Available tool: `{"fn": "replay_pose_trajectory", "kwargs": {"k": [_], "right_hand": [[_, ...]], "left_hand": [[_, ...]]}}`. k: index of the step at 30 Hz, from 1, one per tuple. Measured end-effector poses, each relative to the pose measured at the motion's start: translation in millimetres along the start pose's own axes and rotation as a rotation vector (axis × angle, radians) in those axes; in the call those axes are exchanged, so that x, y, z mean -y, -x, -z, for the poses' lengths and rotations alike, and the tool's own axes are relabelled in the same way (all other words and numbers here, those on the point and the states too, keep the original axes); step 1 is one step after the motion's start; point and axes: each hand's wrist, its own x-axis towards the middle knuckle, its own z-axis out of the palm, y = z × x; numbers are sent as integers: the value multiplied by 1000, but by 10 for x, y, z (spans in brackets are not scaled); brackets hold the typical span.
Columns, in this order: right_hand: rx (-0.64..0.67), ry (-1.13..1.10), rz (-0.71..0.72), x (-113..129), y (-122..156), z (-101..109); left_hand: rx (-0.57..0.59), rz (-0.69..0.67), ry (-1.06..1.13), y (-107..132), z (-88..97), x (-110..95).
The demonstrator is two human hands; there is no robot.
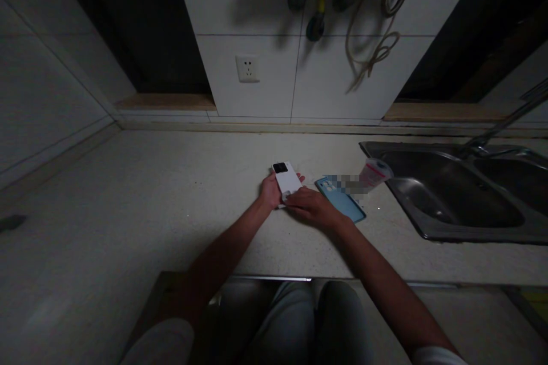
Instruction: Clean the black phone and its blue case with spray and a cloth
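A white phone (286,178) with a black camera block lies back-up at the middle of the pale countertop (171,199). My left hand (270,191) grips its left edge, fingers curled round it. My right hand (309,205) rests over the phone's near end, fingers bent onto it. Just right of my hands lies a blue phone case (342,201), flat on the counter.
A small plastic cup (375,172) lies tipped beside the steel sink (445,194) at the right, with a tap (505,125) above it. The tiled wall behind has a socket (247,68) and hanging utensils and cord (372,40). My knees show below the counter edge.
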Motion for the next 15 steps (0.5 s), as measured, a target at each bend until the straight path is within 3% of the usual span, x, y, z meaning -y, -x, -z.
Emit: {"fn": "replay_pose_trajectory", "kwargs": {"k": [9, 15], "right_hand": [[-72, 124, -96, -130, 75, 230], [-129, 128, -105, -122, 80, 222]], "left_hand": [[31, 70, -31, 29, -12, -40], [37, 87, -53, 50, -39, -53]]}}
